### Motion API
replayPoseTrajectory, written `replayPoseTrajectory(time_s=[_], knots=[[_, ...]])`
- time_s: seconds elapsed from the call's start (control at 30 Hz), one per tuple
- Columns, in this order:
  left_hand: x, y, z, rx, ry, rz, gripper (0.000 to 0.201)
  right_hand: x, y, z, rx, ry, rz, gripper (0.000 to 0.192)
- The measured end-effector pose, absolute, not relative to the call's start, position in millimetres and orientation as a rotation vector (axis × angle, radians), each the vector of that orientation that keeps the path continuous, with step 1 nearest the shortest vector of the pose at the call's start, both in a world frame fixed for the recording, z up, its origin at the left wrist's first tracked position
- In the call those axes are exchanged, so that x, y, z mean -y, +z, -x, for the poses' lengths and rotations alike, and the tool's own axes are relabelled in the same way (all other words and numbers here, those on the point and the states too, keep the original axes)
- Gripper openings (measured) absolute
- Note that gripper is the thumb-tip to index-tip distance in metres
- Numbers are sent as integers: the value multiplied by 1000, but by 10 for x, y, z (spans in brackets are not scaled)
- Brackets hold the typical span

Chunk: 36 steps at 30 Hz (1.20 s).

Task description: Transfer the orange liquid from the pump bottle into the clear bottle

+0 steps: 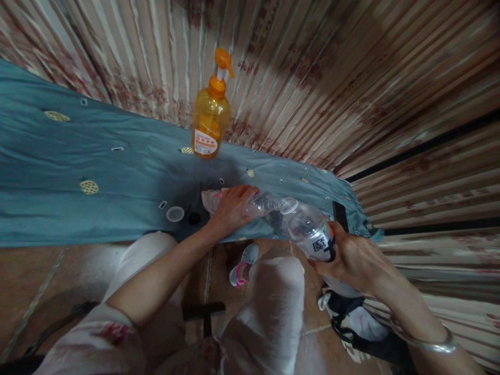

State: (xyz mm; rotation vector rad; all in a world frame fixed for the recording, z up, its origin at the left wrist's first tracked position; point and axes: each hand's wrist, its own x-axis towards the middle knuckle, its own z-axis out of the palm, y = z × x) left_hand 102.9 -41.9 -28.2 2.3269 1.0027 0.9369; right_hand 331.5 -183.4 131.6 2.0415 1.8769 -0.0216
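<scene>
Striped floral curtain (312,62) behind a teal-clothed table (58,156), tiled floor (23,276)

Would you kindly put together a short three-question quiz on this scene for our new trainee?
1. True or false: the pump bottle stands upright on the blue cloth.
2. Which hand grips the labelled clear bottle? A) left hand B) right hand C) neither
3. Fill in: the two clear bottles meet ____ to ____.

Key
1. True; it is orange and stands near the wall, apart from both hands.
2. B; the right hand holds it, while the left hand holds the crumpled bottle down on the cloth.
3. Mouth to mouth. A loose cap lies beside the left hand.
</scene>
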Motion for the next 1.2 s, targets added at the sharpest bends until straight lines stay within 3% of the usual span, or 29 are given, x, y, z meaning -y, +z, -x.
replayPoseTrajectory(time_s=[1.2], knots=[[418, -251, -1023, -995, 921, -2304, 63, 1807, 1432, -3190, -1808, -41, -2038, 54]])
